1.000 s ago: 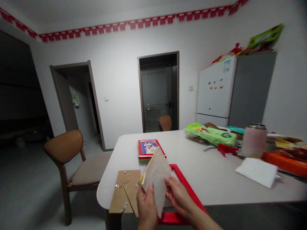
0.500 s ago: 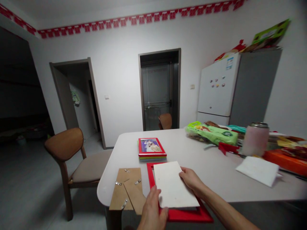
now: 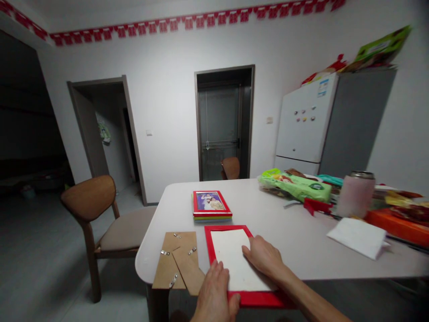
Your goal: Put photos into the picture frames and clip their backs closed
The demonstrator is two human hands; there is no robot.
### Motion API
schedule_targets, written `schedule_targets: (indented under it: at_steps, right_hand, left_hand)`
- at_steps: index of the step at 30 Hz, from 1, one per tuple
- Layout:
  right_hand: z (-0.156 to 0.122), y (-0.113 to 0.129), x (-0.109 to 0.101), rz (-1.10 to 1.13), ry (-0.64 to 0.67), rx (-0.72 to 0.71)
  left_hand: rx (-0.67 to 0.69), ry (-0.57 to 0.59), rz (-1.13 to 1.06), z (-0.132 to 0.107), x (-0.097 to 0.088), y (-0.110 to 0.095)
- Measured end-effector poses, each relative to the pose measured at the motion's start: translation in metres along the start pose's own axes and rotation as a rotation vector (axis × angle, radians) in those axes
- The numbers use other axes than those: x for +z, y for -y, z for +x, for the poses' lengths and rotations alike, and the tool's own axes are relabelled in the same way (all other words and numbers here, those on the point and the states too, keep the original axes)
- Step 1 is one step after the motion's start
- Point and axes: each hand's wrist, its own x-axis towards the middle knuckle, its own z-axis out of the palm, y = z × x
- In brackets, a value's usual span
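Observation:
A red picture frame [image 3: 248, 300] lies at the near edge of the table, with a white card [image 3: 231, 257] inside its border. My left hand [image 3: 217, 286] holds the frame's near left corner, fingers along the left side and thumb at the bottom border. Over the card's right edge, my right hand [image 3: 266, 257] is closed, its thumb on the card's face; its other fingertips are hidden. To the left rests a brown backing board [image 3: 167, 264] with metal clips and a stand leg. Beyond the frame sits a stack of framed pictures [image 3: 211, 203], a photo on top.
On the table's right side are a green package [image 3: 301, 185], a pink jar [image 3: 355, 194], a folded white paper [image 3: 358, 236] and an orange box [image 3: 392, 226]. A wooden chair [image 3: 90, 201] stands left of the table [image 3: 181, 190]. A fridge [image 3: 301, 120] is at the back right.
The white card has moved slightly left and down, and now lies flatter within the red frame. My right hand has shifted a little left with it. My left hand stays by the frame's left corner.

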Motion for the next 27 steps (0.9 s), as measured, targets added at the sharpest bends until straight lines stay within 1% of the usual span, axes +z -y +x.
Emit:
schedule_targets:
  at_steps: [3,5,7,9,10,11,13,15,17,19,21,24,25,27]
  right_hand:
    - [-0.001,0.000,-0.002,-0.010,-0.013,-0.029]
    - [-0.003,0.005,-0.004,0.032,-0.024,-0.064]
    - [-0.009,0.019,-0.006,0.099,-0.043,-0.144]
    - [-0.020,0.043,-0.005,0.199,-0.050,-0.277]
    - [-0.027,0.059,-0.004,0.267,-0.039,-0.365]
    - [-0.035,0.076,-0.001,0.309,-0.022,-0.430]
    - [-0.048,0.108,0.007,0.322,0.036,-0.519]
    - [-0.055,0.133,0.018,0.298,0.045,-0.542]
    - [-0.054,0.146,0.026,0.316,0.049,-0.527]
    - [-0.050,0.146,0.028,0.397,0.052,-0.511]
    - [-0.046,0.134,0.020,0.495,0.031,-0.511]
    - [-0.045,0.101,-0.003,0.561,-0.003,-0.517]
    - [-0.046,0.086,-0.012,0.561,0.015,-0.511]
    - [-0.046,0.056,-0.024,0.527,0.061,-0.477]
  left_hand:
    - [0.005,0.021,-0.031,-0.002,-0.008,0.003]
    - [0.009,0.034,-0.025,-0.007,-0.022,0.011]
    - [-0.034,0.020,0.025,-0.014,-0.043,0.026]
    - [-0.148,-0.017,0.122,-0.023,-0.065,0.046]
    - [-0.204,-0.046,0.184,-0.027,-0.074,0.056]
    - [-0.254,-0.075,0.241,-0.030,-0.081,0.066]
    - [-0.300,-0.120,0.311,-0.035,-0.091,0.083]
    - [-0.300,-0.156,0.322,-0.036,-0.095,0.093]
    - [-0.284,-0.181,0.303,-0.035,-0.096,0.096]
    - [-0.258,-0.192,0.275,-0.032,-0.097,0.092]
    - [-0.201,-0.215,0.237,-0.028,-0.096,0.081]
    - [-0.071,-0.282,0.179,-0.020,-0.087,0.055]
    - [-0.030,-0.269,0.166,-0.016,-0.082,0.045]
    - [0.029,-0.191,0.153,-0.008,-0.067,0.025]
